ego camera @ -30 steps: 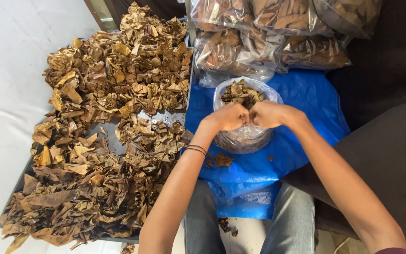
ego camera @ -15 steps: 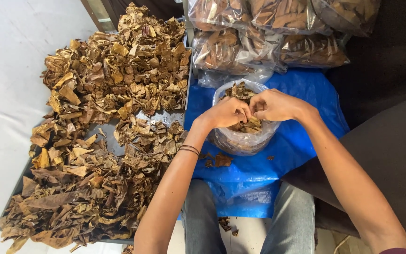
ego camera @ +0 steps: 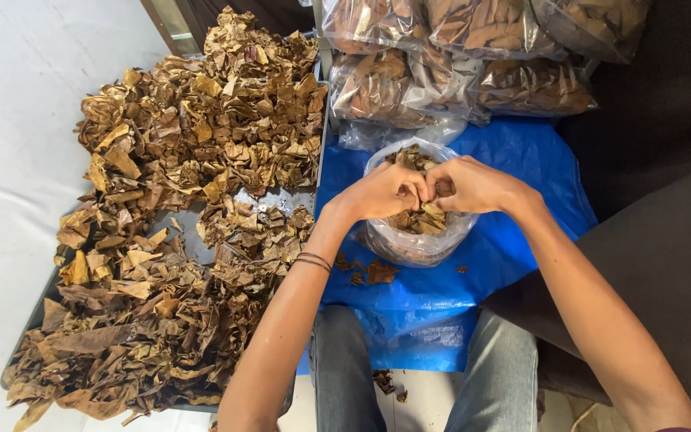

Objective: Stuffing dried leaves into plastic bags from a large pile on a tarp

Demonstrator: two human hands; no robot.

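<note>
A clear plastic bag [ego camera: 409, 244] full of dried brown leaves [ego camera: 419, 220] stands on a blue tarp [ego camera: 521, 160] over my lap. My left hand [ego camera: 381, 192] and my right hand [ego camera: 473, 184] meet over the bag's open mouth, fingers curled and pressed onto the leaves inside. Both hands touch the leaves and the bag's rim; whether they pinch plastic or leaves is hard to tell. Thin dark bands [ego camera: 312, 261] circle my left wrist.
A big heap of loose dried leaves [ego camera: 177, 224] covers a dark tray on the left. Several filled clear bags [ego camera: 457, 64] are stacked at the back. A few leaf crumbs [ego camera: 373, 274] lie on the tarp. A white surface lies far left.
My hands went from clenched fists side by side over the bag's mouth to fingers pushed down onto the leaves. The bag's mouth now shows more leaves.
</note>
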